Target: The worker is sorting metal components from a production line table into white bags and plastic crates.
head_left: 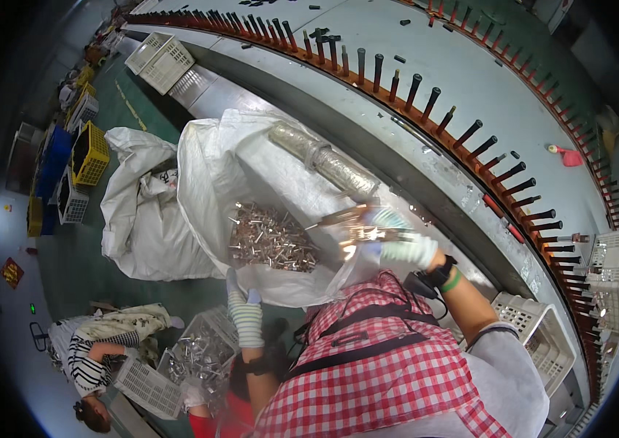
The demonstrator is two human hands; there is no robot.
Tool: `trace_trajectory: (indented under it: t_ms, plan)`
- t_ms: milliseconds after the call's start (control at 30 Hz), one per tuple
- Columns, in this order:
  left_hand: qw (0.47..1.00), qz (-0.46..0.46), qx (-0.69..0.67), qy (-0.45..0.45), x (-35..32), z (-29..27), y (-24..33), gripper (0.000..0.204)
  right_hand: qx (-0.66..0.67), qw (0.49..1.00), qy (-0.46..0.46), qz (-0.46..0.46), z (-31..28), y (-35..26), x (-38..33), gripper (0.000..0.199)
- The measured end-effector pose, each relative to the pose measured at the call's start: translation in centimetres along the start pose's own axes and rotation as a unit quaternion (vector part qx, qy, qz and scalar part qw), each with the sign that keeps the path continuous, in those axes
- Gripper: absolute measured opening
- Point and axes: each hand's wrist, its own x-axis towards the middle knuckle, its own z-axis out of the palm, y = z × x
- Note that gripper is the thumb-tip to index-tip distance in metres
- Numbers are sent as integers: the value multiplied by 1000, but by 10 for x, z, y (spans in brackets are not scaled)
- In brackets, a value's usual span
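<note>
A large white woven sack (196, 190) gapes open in front of me, with a heap of small metal pieces (269, 237) inside, some silvery and some coppery. My left hand (246, 315), in a striped glove, is at the sack's near rim. Its finger and thumb stand apart, touching or close to the sack wall. On the right, my gloved right hand (404, 244) is closed around several long shiny metal pieces (357, 226), smeared by motion, over the sack's right side. Beyond it lies a roll wrapped in clear plastic (320, 160).
A grey-white worktable (463, 95) curves past, edged by a rail of upright black-topped pegs (430, 104). White crates stand at far left (159, 62) and right (536, 328). Another white sack (138, 212) sits left. A bending person (105, 350) is lower left, near a crate of metal parts (200, 358).
</note>
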Motion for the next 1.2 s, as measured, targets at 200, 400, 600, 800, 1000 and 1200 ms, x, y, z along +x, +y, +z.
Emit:
trace_trajectory:
  t_ms: [200, 400, 600, 800, 1000, 1200]
  plan:
    - [999, -12, -28, -16, -6, 7, 1, 62, -211, 974, -78, 33, -28, -15, -18, 40]
    - [996, -71, -20, -49, -11, 6, 37, 66, 69, 859, 507, 25, -90, 5, -79, 31]
    - [991, -63, 51, -106, 3, 9, 41, 64, -13, 501, 865, -29, -176, 25, -171, 39]
    - [986, -102, -24, -129, 16, 19, 22, 63, 15, 544, 839, 30, -244, 21, -198, 32]
    - [987, -76, 74, -124, 0, 11, 57, 63, -9, 415, 868, -273, -219, -21, -168, 31]
    - [979, -105, 105, -136, -1, 20, 75, 63, 84, 358, 928, -53, -221, -47, -200, 26]
